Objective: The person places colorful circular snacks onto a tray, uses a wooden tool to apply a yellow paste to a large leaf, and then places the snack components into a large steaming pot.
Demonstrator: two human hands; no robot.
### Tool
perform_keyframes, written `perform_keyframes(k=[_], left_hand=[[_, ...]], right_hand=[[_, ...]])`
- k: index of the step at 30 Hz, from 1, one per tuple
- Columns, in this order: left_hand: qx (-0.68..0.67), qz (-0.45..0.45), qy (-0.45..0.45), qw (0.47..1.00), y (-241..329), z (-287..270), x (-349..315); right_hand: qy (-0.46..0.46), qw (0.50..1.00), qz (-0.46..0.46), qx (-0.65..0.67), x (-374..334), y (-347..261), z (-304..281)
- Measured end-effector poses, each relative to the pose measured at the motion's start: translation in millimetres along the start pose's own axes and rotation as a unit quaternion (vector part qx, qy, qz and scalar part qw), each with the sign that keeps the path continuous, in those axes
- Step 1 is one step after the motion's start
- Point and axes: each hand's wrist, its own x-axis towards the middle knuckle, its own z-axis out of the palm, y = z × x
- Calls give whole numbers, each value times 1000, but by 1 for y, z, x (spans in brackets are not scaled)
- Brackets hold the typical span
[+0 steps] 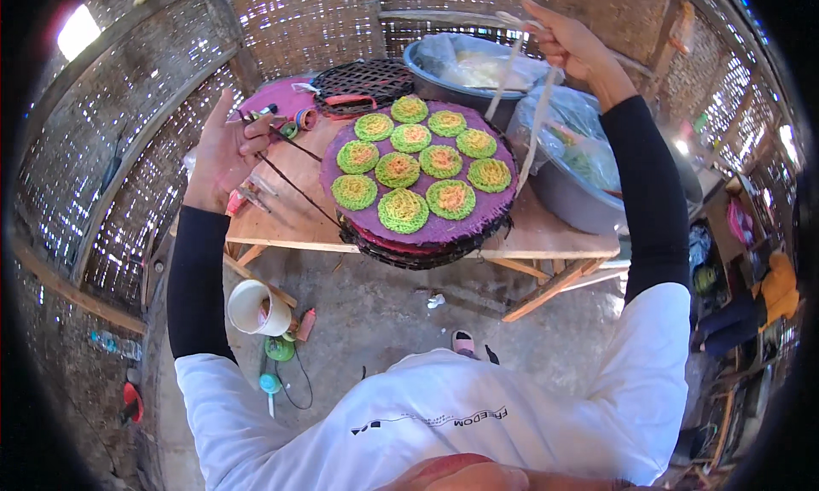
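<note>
A round dark woven tray stack (409, 258) rests at the front edge of the wooden table. Its purple lining (333, 141) carries several round green cakes (403, 211) with yellow-orange centres, which look made of fine strands. My left hand (226, 154), raised left of the tray, has its fingers curled on a dark cord (299, 193) that runs taut to the tray's left side. Higher up at the right, my right hand (567, 46) pinches a whitish cord (536, 133), whose two strands slope down to the tray's right side.
Behind the tray lie a black lattice basket (363, 80) and a pink sheet (277, 98). Two grey tubs (580, 197) with plastic bags stand at the right of the table (290, 222). A white bucket (247, 307) is on the floor. Another person (772, 295) is at far right.
</note>
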Motion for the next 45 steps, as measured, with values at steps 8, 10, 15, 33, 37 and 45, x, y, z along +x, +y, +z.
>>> perform_keyframes(k=[8, 10, 15, 33, 37, 45], left_hand=[[56, 18, 39, 998, 3, 49, 5], [75, 12, 8, 997, 3, 62, 2], [121, 12, -9, 992, -8, 111, -38], [101, -53, -150, 982, -184, 359, -35], [96, -139, -257, 951, -235, 426, 6], [149, -235, -360, 890, -306, 511, 103]], right_hand=[[23, 998, -22, 61, -37, -18, 3], [-6, 996, -24, 87, -51, -11, -15], [1, 990, -23, 137, -130, -22, -25], [163, 984, 17, 68, -434, -59, -260], [305, 951, -12, 58, -476, -49, -318], [369, 929, -5, -6, -497, -35, -388]])
